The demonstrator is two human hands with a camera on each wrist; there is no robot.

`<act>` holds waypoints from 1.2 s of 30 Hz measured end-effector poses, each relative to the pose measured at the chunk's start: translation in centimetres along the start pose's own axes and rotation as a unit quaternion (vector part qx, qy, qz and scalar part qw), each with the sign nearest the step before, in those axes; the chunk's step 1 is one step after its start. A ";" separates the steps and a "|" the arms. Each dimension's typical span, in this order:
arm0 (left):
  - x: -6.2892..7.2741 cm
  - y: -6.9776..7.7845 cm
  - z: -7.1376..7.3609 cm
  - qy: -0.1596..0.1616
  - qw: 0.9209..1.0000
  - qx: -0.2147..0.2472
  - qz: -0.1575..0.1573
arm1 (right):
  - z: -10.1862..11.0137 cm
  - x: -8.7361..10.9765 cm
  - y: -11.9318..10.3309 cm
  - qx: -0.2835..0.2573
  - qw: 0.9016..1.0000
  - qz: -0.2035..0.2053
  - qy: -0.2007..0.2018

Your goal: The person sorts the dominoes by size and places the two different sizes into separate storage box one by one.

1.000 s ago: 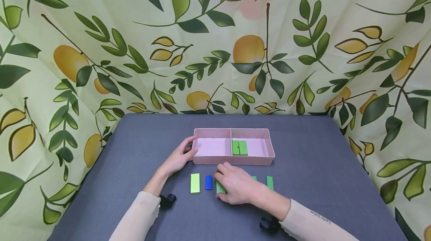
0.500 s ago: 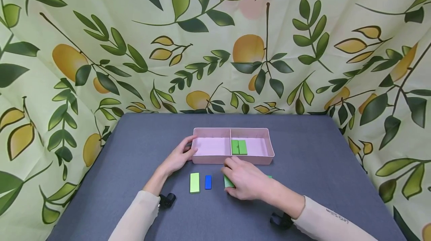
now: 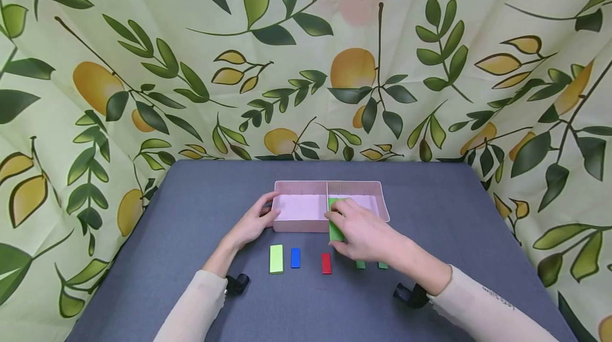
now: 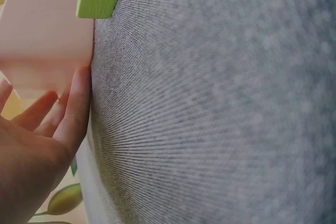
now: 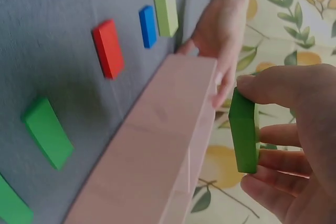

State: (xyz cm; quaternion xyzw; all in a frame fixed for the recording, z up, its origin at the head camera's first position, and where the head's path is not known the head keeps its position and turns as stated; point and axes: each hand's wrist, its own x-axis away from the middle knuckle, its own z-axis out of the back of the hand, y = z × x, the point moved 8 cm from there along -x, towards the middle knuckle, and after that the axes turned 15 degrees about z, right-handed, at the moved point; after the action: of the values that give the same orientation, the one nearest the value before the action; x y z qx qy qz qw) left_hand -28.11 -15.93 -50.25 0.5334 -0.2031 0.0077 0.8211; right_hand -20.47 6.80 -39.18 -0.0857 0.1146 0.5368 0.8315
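Observation:
My right hand (image 3: 368, 233) pinches a green block (image 5: 244, 135) between thumb and fingertips, raised above the front rim of the pink two-compartment box (image 3: 301, 225). In the right wrist view the held block is clear of the box, with the thumb at one end and fingertips at the other. My left hand (image 3: 251, 224) touches the box's left end with fairly straight fingers, as the left wrist view also shows. Green blocks inside the right compartment are mostly hidden behind the right hand.
In front of the box lie a light green block (image 3: 276, 259), a blue block (image 3: 295, 258) and a red block (image 3: 326, 263). To their right are two green blocks, one of them (image 5: 48, 132) fully seen in the right wrist view. A patterned cloth (image 3: 306, 66) hangs behind the table.
My right hand has lifted the green block from the row and carried it forward and slightly right to the box, uncovering the red block. The left hand stays at the box's end.

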 end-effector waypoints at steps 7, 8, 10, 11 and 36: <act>0.0 0.0 -0.1 -0.001 1.000 0.003 0.004 | 1.3 0.2 2.5 0.018 0.999 -0.029 0.006; 0.0 0.0 -0.1 -0.002 1.000 0.002 0.004 | 1.4 0.3 2.9 0.021 0.999 -0.033 0.007; 0.1 -0.1 -0.1 -0.004 1.000 -0.001 0.005 | 1.5 0.4 3.7 0.026 0.999 -0.041 0.008; 0.1 -0.1 -0.1 -0.006 1.000 0.001 0.005 | 1.5 0.5 4.0 0.027 0.999 -0.045 0.007; 0.2 0.0 -0.1 -0.003 1.000 0.006 -0.004 | -3.1 2.2 10.7 -0.031 0.986 -0.157 -0.055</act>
State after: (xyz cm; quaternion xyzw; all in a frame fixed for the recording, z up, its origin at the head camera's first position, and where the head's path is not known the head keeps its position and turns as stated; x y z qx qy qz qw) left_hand -27.89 -15.91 -50.22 0.5390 -0.2036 0.0036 0.8173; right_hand -29.69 12.31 -42.99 -0.0990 0.0372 0.4065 0.9075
